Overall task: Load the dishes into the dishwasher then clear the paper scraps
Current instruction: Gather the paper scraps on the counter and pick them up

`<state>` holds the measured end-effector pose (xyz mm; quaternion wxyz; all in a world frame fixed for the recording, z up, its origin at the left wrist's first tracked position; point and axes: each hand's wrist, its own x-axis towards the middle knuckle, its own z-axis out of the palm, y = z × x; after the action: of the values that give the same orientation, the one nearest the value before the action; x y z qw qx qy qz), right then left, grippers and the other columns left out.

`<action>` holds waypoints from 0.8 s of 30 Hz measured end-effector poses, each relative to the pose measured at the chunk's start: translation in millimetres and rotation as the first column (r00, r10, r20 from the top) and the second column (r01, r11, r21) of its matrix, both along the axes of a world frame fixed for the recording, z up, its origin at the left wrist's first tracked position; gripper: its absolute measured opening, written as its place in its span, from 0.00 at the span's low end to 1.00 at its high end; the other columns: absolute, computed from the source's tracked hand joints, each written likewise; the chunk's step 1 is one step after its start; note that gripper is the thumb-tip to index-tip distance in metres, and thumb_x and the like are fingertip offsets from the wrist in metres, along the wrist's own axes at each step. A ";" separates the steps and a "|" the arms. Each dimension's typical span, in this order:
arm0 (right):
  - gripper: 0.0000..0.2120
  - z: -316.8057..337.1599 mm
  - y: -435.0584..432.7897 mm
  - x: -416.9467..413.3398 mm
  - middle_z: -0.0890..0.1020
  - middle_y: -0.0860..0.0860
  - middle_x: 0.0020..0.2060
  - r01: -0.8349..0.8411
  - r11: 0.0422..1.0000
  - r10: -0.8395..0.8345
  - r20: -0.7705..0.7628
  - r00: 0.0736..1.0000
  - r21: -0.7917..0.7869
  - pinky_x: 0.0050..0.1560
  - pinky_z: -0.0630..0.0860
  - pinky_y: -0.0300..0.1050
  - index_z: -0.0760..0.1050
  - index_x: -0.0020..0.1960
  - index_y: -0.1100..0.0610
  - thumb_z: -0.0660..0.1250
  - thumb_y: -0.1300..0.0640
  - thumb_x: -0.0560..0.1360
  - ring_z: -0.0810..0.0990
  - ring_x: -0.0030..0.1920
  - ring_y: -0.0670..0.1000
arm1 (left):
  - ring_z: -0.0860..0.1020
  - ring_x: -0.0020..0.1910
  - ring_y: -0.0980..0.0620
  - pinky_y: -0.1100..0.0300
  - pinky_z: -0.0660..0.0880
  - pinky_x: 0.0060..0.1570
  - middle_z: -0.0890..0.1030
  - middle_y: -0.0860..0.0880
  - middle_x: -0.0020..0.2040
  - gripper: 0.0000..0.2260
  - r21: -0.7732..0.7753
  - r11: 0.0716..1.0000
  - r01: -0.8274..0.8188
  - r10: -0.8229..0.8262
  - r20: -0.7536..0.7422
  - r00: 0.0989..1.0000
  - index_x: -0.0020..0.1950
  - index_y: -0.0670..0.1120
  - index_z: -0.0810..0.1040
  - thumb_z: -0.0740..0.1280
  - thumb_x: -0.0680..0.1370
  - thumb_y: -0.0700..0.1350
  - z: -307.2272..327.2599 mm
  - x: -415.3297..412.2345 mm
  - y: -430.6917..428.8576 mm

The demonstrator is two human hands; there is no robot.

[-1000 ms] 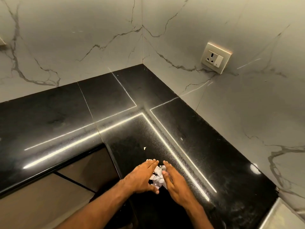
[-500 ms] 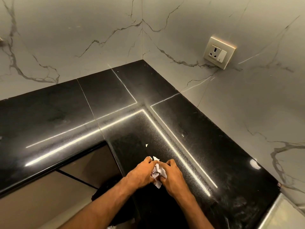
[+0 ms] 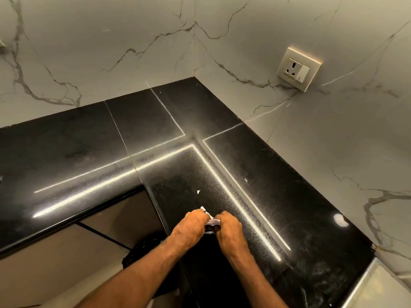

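Observation:
A bunch of white paper scraps (image 3: pixel 212 222) is squeezed between my two hands near the front edge of the black counter (image 3: pixel 278 196). My left hand (image 3: pixel 190 227) curls around the bunch from the left and my right hand (image 3: pixel 229 230) from the right, so most of the paper is hidden. One small white scrap (image 3: pixel 198 191) lies loose on the counter just beyond my hands. A tiny white fleck (image 3: pixel 246 180) lies further right. No dishes or dishwasher are in view.
The L-shaped black counter runs into a corner of white marble walls (image 3: pixel 111 52). A wall socket with a switch (image 3: pixel 299 68) sits on the right wall. Below the counter's inner edge are brown cabinet fronts (image 3: pixel 120 210) and a dark object (image 3: pixel 144 250) on the floor.
My hands went from flat and apart around the scraps to curled tight together over them. The paper bunch is now mostly covered.

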<state>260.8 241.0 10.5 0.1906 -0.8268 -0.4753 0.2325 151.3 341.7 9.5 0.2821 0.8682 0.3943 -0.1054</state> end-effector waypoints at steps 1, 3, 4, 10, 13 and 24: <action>0.07 -1.1 -1.9 -0.5 0.76 0.45 0.43 0.005 1.000 -0.005 -0.002 1.000 0.015 0.35 0.65 0.32 0.82 0.45 0.51 0.67 0.55 0.80 0.77 0.44 0.47 | 0.81 0.56 0.43 0.53 0.76 0.52 0.80 0.45 0.56 0.11 0.002 1.000 0.011 -0.011 -0.012 1.000 0.60 0.49 0.82 0.68 0.79 0.49 -0.7 -1.7 1.9; 0.08 -1.1 -7.5 -3.1 0.76 0.44 0.44 0.010 0.998 -0.010 -0.011 1.000 0.055 0.37 0.66 0.30 0.84 0.47 0.50 0.66 0.55 0.81 0.76 0.43 0.43 | 0.81 0.54 0.42 0.51 0.77 0.51 0.81 0.44 0.54 0.10 0.019 1.000 0.012 -0.013 0.044 0.999 0.58 0.47 0.83 0.66 0.80 0.46 -0.8 -6.9 0.6; 0.08 -0.3 -9.7 -5.0 0.76 0.43 0.44 0.015 0.997 -0.013 -0.020 1.000 0.072 0.38 0.67 0.29 0.84 0.48 0.49 0.66 0.55 0.82 0.75 0.42 0.42 | 0.81 0.54 0.43 0.51 0.77 0.52 0.81 0.44 0.54 0.10 0.036 0.999 0.009 -0.012 0.079 0.997 0.58 0.46 0.83 0.64 0.81 0.45 -1.5 -10.2 -1.4; 0.08 6.7 -9.0 -15.5 0.77 0.42 0.43 0.069 0.986 -0.058 -0.072 0.996 0.154 0.40 0.71 0.28 0.85 0.47 0.49 0.69 0.56 0.81 0.76 0.41 0.38 | 0.82 0.52 0.43 0.50 0.77 0.53 0.82 0.45 0.52 0.14 0.091 0.995 -0.046 0.022 0.254 0.967 0.58 0.49 0.85 0.62 0.79 0.46 1.6 -26.8 0.0; 0.06 18.0 1.8 -20.4 0.77 0.44 0.42 0.094 0.984 -0.076 -0.115 0.990 0.154 0.39 0.69 0.29 0.84 0.45 0.51 0.70 0.55 0.81 0.76 0.40 0.40 | 0.82 0.48 0.44 0.48 0.78 0.50 0.82 0.47 0.48 0.16 0.083 0.994 -0.065 0.038 0.294 0.955 0.55 0.50 0.86 0.60 0.75 0.49 8.8 -37.7 7.6; 0.07 19.8 51.6 -104.0 0.81 0.45 0.40 0.118 0.992 -0.098 -0.320 0.942 0.043 0.31 0.70 0.28 0.80 0.49 0.54 0.75 0.52 0.76 0.78 0.38 0.41 | 0.81 0.42 0.55 0.58 0.77 0.46 0.83 0.52 0.43 0.05 -0.043 0.945 -0.323 0.312 0.414 0.855 0.50 0.50 0.87 0.71 0.79 0.45 8.3 -146.9 31.7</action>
<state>156.7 292.6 30.3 0.3023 -0.7973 -0.3995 0.3367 4.4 373.4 17.8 0.3608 0.7975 0.4643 0.1352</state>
